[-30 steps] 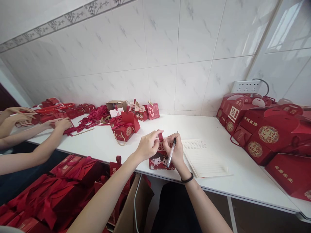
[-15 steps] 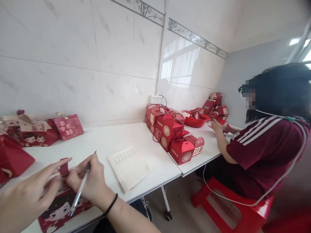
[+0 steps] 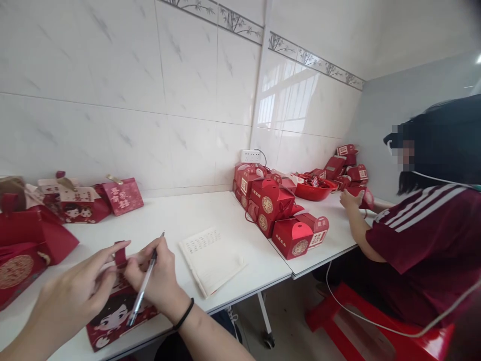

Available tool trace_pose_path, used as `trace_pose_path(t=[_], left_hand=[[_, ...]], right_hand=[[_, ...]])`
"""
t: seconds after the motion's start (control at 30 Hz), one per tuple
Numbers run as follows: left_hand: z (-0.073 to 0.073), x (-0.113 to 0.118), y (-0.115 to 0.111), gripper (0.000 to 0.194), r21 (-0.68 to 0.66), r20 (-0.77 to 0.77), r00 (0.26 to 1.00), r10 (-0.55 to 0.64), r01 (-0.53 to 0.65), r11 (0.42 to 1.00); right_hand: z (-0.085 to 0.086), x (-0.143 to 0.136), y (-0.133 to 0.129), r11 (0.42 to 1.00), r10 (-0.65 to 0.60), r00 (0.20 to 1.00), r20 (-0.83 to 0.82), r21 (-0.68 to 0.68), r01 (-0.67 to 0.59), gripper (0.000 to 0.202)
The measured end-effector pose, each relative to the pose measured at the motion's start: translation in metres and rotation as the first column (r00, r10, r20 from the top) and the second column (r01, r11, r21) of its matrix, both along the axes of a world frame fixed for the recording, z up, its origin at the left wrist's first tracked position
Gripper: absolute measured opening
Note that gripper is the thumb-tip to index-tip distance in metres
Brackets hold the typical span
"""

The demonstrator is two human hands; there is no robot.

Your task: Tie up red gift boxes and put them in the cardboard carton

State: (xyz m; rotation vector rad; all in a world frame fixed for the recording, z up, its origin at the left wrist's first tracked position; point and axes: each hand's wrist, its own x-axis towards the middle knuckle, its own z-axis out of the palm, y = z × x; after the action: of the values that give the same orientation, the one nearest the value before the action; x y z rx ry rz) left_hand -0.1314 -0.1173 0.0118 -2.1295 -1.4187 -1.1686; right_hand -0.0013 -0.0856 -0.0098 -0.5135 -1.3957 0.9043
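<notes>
Close in front of me, a dark red gift box (image 3: 108, 323) printed with a cartoon face rests at the table's front edge. Its red ribbon loop (image 3: 121, 254) sticks up between my hands. My left hand (image 3: 80, 288) is closed around the box's top at the ribbon, index finger stretched behind it. My right hand (image 3: 160, 276) grips a clear pen (image 3: 144, 288) slanting down across the box, tip upward. The thumb and fingers of that hand also sit against the ribbon side. The exact finger contact on the box's top is partly hidden.
An open notebook (image 3: 210, 260) with handwriting lies right of my hands. Red gift boxes stand at left (image 3: 22, 250) and in a stack (image 3: 268, 205) mid-table. Beyond are a red basin (image 3: 315, 189) and a co-worker (image 3: 424, 235) on a red stool (image 3: 349, 321), holding a red item.
The view has shifted left, so everything sits farther right in the picture. My hands keep nearly the same hold on the box and pen. The co-worker's red item has turned slightly.
</notes>
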Motion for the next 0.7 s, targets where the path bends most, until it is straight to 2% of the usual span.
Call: trace_pose_path(t=[0.07,0.1,0.27,0.43,0.7], left_hand=[[0.005,0.003,-0.004,0.031,0.001,-0.077,0.986,0.147,-0.147,0.989],[0.008,0.005,-0.006,0.030,-0.012,-0.113,0.977,0.184,-0.186,0.982],[0.015,0.009,-0.012,0.035,-0.068,-0.137,0.980,0.145,-0.155,0.985],[0.015,0.012,-0.015,0.036,-0.085,-0.129,0.984,0.124,-0.136,0.987],[0.014,0.016,-0.019,0.040,-0.124,-0.123,0.989,0.081,-0.096,0.988]], right_hand=[[-0.002,0.001,0.000,1.000,0.000,1.000,-0.016,0.018,0.000,0.025],[-0.003,0.001,0.000,1.000,0.000,1.000,-0.017,0.025,0.001,0.024],[-0.007,0.002,0.000,0.999,-0.002,1.000,0.012,0.043,0.002,0.023],[-0.007,0.004,-0.002,0.993,-0.082,0.996,0.030,0.092,0.079,0.021],[-0.010,0.006,-0.002,0.976,-0.142,0.988,0.056,0.176,0.130,0.018]])
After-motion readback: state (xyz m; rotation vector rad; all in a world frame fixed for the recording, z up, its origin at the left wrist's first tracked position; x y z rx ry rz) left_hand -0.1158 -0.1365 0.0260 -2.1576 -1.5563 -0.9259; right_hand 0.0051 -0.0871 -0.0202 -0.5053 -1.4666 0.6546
